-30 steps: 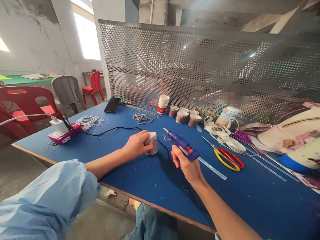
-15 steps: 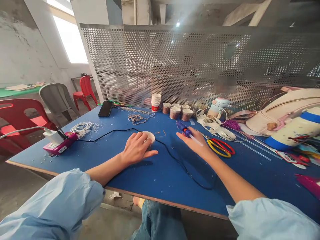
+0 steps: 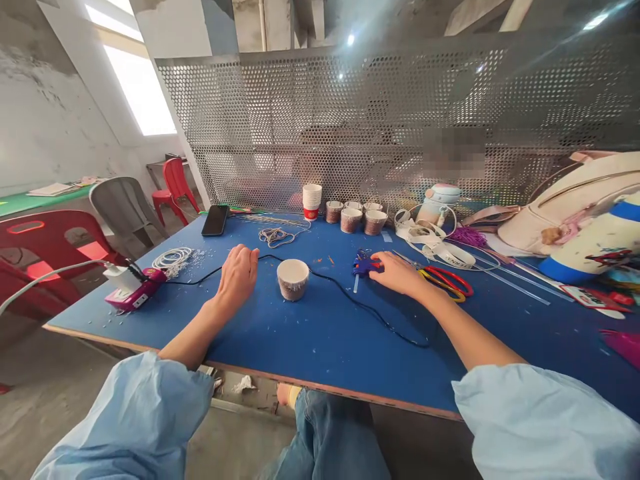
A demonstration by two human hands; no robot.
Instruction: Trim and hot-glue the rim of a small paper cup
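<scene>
A small paper cup (image 3: 293, 280) wrapped in brownish cord stands upright in the middle of the blue table, with white bits around its side. To its left, my left hand (image 3: 239, 277) is apart from the cup, palm turned inward, fingers extended and holding nothing. On the right, my right hand (image 3: 397, 273) has its fingers around the end of a blue glue gun (image 3: 364, 263), low at the tabletop. A clear glue stick (image 3: 356, 284) sticks out of the gun toward me. A black cord (image 3: 350, 300) runs across the table behind the cup.
Scissors (image 3: 447, 283) with red and yellow handles lie by my right wrist. Several wrapped cups (image 3: 351, 220) and stacked paper cups (image 3: 312, 200) stand at the back. A phone (image 3: 215, 221), a power strip (image 3: 137, 293), white cord (image 3: 171, 259) and a bag (image 3: 575, 207) lie around.
My left hand has let go of the cup and moved left. My right hand has lowered the glue gun toward the tabletop and turned it, so the glue stick now points toward me.
</scene>
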